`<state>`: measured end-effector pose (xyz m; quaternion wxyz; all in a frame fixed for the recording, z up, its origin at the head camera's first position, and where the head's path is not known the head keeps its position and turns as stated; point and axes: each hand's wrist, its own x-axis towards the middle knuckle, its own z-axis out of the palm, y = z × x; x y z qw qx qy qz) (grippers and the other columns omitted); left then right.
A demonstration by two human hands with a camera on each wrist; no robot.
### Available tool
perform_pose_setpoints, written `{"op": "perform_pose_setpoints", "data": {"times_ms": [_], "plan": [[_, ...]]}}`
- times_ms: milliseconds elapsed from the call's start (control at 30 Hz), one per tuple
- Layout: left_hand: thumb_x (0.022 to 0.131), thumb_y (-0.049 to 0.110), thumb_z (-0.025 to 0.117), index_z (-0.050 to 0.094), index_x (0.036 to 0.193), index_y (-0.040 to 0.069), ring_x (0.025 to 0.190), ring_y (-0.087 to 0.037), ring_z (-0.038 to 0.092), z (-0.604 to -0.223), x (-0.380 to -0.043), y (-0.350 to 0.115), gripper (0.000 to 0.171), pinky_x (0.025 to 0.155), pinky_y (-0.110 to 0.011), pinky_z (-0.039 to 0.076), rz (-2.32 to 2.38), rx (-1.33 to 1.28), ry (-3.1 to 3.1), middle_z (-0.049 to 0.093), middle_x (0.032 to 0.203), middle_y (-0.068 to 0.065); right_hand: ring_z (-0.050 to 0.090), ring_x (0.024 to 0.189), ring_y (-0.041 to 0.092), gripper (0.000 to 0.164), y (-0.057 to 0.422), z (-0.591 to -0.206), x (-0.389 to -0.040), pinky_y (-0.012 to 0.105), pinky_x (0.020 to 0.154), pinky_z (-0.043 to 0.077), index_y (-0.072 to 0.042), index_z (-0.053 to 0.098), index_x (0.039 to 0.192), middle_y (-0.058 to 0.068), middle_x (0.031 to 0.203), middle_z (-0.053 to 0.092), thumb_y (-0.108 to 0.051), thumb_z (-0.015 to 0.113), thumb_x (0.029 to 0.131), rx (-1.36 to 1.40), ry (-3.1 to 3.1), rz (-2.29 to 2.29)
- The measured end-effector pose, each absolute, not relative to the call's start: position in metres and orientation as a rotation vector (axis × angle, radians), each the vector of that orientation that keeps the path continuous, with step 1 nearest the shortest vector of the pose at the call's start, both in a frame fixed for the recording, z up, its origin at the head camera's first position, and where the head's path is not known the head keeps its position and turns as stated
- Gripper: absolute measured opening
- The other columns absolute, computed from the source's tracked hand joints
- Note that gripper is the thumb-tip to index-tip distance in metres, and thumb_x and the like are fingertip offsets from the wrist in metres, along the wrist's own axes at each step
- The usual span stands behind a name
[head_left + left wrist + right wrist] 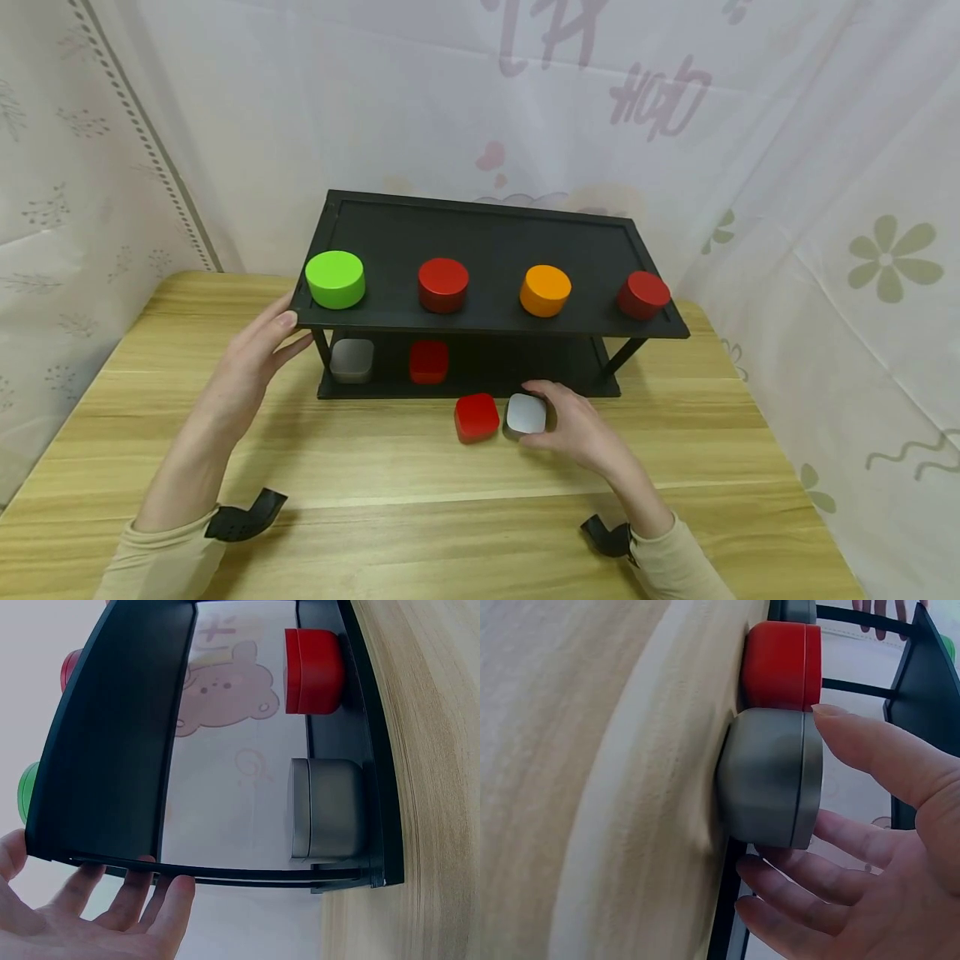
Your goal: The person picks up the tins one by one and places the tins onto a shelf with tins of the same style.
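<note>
Over there the left hand [243,358] has thumb and fingers clamped on the left end of the black shelf [480,250]; on the table [375,517] in front, a red tin [477,419] stands just beside a grey tin [525,415], clasped between thumb and fingers of the right hand [576,427]

a silver-grey, rounded-square tin [527,413], lid on, sits upright just in front of the black two-tier rack [487,250], whose long shelves are joined by slim posts.

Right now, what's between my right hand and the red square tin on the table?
The silver square tin; in the head view, it sits between your right hand and that red square tin.
</note>
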<state>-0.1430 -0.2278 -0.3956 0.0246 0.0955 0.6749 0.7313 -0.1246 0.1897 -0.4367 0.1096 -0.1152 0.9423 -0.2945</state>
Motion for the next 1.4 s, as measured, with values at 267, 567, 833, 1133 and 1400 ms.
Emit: {"op": "perform_pose_setpoints", "data": {"times_ms": [267,567,833,1133,1400], "plan": [[0.111,0.027,0.044,0.042,0.158,0.017,0.146,-0.001,0.035,-0.396,-0.143,-0.228,0.048,0.107,-0.01,0.048,2.279,0.322,2.073,0.038,0.163,0.004,0.058,0.098,0.018,0.063,0.194,-0.444,-0.124,0.032,0.085,0.055,-0.015,0.064,0.131,0.002,0.126,0.068,-0.02,0.093,0.076,-0.355,2.802,-0.842],[0.111,0.027,0.044,0.042,0.158,0.015,0.144,0.002,0.039,-0.397,-0.143,-0.228,0.049,0.107,-0.011,0.049,2.295,0.339,2.067,0.04,0.162,0.004,0.057,0.094,0.016,0.059,0.195,-0.448,-0.124,0.028,0.082,0.052,-0.015,0.065,0.127,0.0,0.117,0.069,-0.02,0.093,0.075,-0.349,2.802,-0.884],[0.111,0.027,0.044,0.042,0.158,0.015,0.144,0.002,0.039,-0.397,-0.143,-0.228,0.049,0.107,-0.01,0.049,2.292,0.33,2.07,0.04,0.162,0.004,0.057,0.097,0.018,0.055,0.195,-0.448,-0.123,0.03,0.085,0.052,-0.017,0.065,0.124,-0.001,0.116,0.068,-0.02,0.091,0.076,-0.293,2.799,-0.915],[0.111,0.028,0.044,0.041,0.159,0.015,0.144,0.001,0.038,-0.396,-0.143,-0.228,0.049,0.107,-0.01,0.049,2.286,0.327,2.074,0.039,0.163,0.004,0.058,0.1,0.021,0.058,0.196,-0.445,-0.127,0.032,0.087,0.053,-0.012,0.064,0.132,0.005,0.125,0.068,-0.019,0.089,0.079,-0.27,2.799,-0.937],[0.111,0.028,0.044,0.041,0.158,0.016,0.144,0.001,0.037,-0.396,-0.142,-0.228,0.049,0.107,-0.01,0.048,2.28,0.32,2.076,0.039,0.162,0.004,0.064,0.111,0.025,0.058,0.2,-0.442,-0.133,0.045,0.099,0.059,-0.012,0.062,0.137,0.011,0.138,0.065,-0.02,0.086,0.084,-0.294,2.777,-0.996]]}}
